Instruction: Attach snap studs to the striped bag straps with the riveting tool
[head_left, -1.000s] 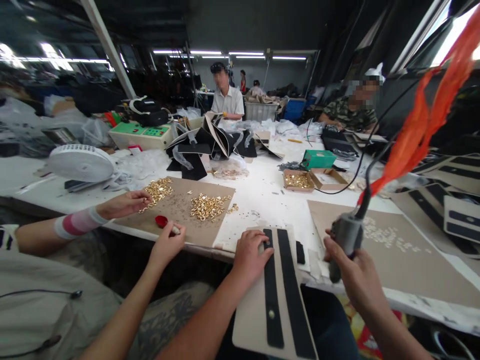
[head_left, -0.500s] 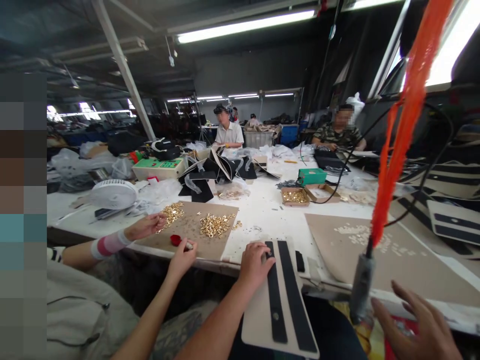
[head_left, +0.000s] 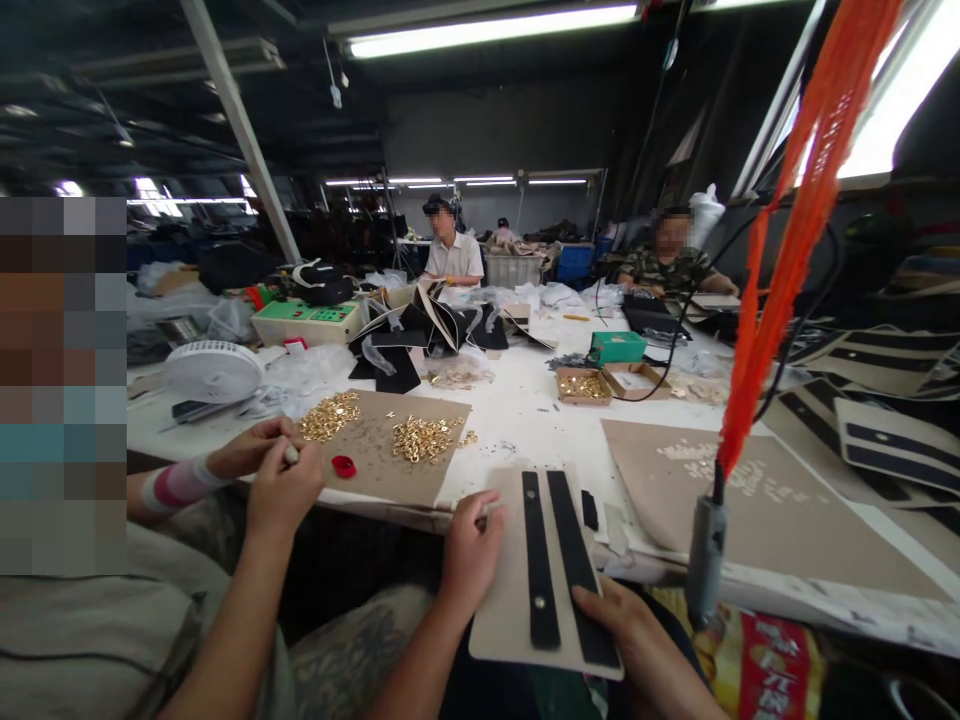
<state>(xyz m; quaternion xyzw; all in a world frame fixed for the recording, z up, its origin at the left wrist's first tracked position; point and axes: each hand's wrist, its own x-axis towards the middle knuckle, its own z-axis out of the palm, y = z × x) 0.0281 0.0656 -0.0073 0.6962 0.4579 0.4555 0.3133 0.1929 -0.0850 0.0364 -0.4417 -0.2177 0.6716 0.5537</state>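
The left hand (head_left: 471,545) curls around the left edge of the beige panel (head_left: 504,600), thumb on top and fingers under, clamped on it. The right hand (head_left: 619,625) lies on the panel's near right corner at about 5 o'clock, fingers bent loosely over the right of the two black straps (head_left: 577,570); whether it grips the panel I cannot tell. The panel juts off the near edge of the white surface (head_left: 525,410) toward the lap. The grey tool (head_left: 705,560) hangs free on its cord at 3 o'clock of the panel. Half a second ago the right hand was spread open below that tool; one second ago it gripped the tool.
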